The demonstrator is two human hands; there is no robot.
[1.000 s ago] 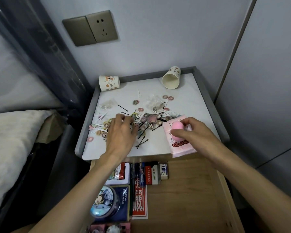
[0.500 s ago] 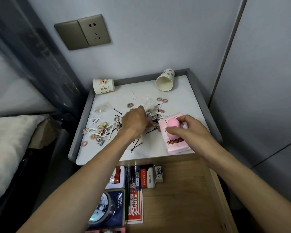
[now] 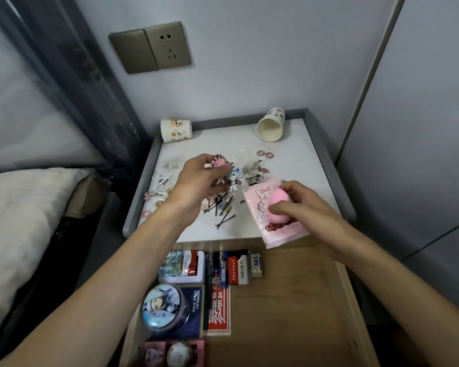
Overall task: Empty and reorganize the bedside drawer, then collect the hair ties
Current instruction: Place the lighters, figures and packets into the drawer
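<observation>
White nightstand top [image 3: 223, 143], grey wall [image 3: 263, 62], wooden drawer [image 3: 284, 308]

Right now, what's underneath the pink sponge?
A pink tissue pack printed with a cat, gripped with the sponge by the right hand. What lies beneath the pack is hidden.

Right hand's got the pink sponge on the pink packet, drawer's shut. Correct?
Not quite: the drawer is pulled open, with its contents showing in the head view. The rest holds: the right hand holds the pink sponge on the pink packet.
</observation>
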